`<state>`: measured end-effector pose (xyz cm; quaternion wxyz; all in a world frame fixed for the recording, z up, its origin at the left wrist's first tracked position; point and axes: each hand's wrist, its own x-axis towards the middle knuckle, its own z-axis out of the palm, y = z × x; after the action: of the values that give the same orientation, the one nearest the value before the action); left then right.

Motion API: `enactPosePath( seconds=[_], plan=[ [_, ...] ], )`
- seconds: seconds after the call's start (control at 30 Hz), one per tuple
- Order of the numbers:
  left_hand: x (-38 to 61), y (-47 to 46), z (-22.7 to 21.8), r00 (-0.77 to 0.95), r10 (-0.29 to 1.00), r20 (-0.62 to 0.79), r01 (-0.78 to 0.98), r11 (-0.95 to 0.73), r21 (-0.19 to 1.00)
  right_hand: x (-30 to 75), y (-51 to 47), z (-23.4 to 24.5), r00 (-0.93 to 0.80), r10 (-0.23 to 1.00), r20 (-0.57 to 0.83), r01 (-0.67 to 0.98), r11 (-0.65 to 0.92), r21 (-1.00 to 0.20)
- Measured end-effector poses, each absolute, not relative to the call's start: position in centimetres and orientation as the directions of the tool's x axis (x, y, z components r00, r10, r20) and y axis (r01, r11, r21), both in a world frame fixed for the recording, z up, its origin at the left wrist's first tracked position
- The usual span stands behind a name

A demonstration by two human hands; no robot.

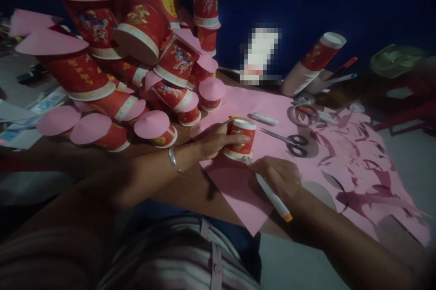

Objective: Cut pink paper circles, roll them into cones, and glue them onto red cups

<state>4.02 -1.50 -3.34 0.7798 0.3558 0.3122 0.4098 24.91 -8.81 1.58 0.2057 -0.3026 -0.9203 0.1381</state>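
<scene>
My left hand [218,139] is wrapped round a red paper cup [242,145] with gold print, its white end up, held over a pink paper sheet [254,210]. In my right hand [279,174] is a white pen-shaped tool [272,194] with an orange back end. Its pale tip meets the cup's lower edge; I cannot tell whether it is a marker or a blade. Beyond the hands, scissors [288,141] lie on the pink paper, near a white tube-shaped item [264,119].
Red cups with pink paper cones [151,124] are piled at left. Stacked paper cups [315,61] lean at the back right. A tape roll [304,114] and pink paper scraps [364,158] lie at right, with a red stool [408,99] beyond.
</scene>
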Motion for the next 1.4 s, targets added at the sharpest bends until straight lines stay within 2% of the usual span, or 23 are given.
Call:
enactPosePath(
  seconds=[0.1, 0.23, 0.6, 0.77, 0.83, 0.9, 0.93, 1.0, 1.17, 1.33, 1.4],
  plan=[
    [4.0, -1.5, -3.4, 0.471, 0.860, -0.197, -0.410, 0.412, 0.814, 24.6, -8.8, 1.7, -0.707, 0.624, 0.334, 0.507, 0.776, -0.375],
    [3.9, -1.5, -3.6, 0.478, 0.857, -0.192, -0.406, 0.410, 0.817, 24.4, -8.8, 2.0, -0.718, 0.578, 0.389, 0.459, 0.812, -0.360],
    [4.0, -1.6, -3.5, 0.476, 0.858, -0.193, -0.411, 0.411, 0.814, 24.4, -8.8, 2.5, -0.780, 0.532, 0.329, 0.421, 0.836, -0.353],
    [4.0, -1.5, -3.5, 0.474, 0.859, -0.195, -0.405, 0.409, 0.818, 24.3, -8.8, 2.2, -0.756, 0.557, 0.343, 0.469, 0.827, -0.311],
    [4.0, -1.6, -3.5, 0.473, 0.859, -0.195, -0.398, 0.406, 0.823, 24.1, -8.3, 1.2, -0.747, 0.531, 0.400, 0.461, 0.847, -0.265],
    [4.0, -1.6, -3.4, 0.468, 0.862, -0.197, -0.393, 0.402, 0.827, 23.9, -7.7, -0.2, -0.671, 0.412, 0.616, 0.402, 0.901, -0.165],
    [4.0, -1.6, -3.4, 0.466, 0.863, -0.197, -0.391, 0.400, 0.829, 23.8, -7.3, -1.0, -0.654, 0.366, 0.662, 0.380, 0.916, -0.130],
    [4.0, -1.6, -3.4, 0.467, 0.862, -0.196, -0.388, 0.399, 0.831, 23.7, -6.8, -2.1, -0.638, 0.360, 0.681, 0.383, 0.915, -0.125],
    [4.0, -1.6, -3.3, 0.473, 0.859, -0.195, -0.389, 0.402, 0.829, 24.1, -6.9, -2.1, -0.659, 0.321, 0.680, 0.347, 0.932, -0.103],
    [3.8, -1.6, -3.4, 0.492, 0.848, -0.200, -0.406, 0.426, 0.808, 24.4, -7.6, -0.8, -0.742, 0.384, 0.550, 0.345, 0.922, -0.177],
    [3.8, -1.5, -3.5, 0.488, 0.848, -0.205, -0.417, 0.434, 0.798, 24.3, -7.5, -0.9, -0.704, 0.352, 0.617, 0.330, 0.931, -0.155]
  ],
)
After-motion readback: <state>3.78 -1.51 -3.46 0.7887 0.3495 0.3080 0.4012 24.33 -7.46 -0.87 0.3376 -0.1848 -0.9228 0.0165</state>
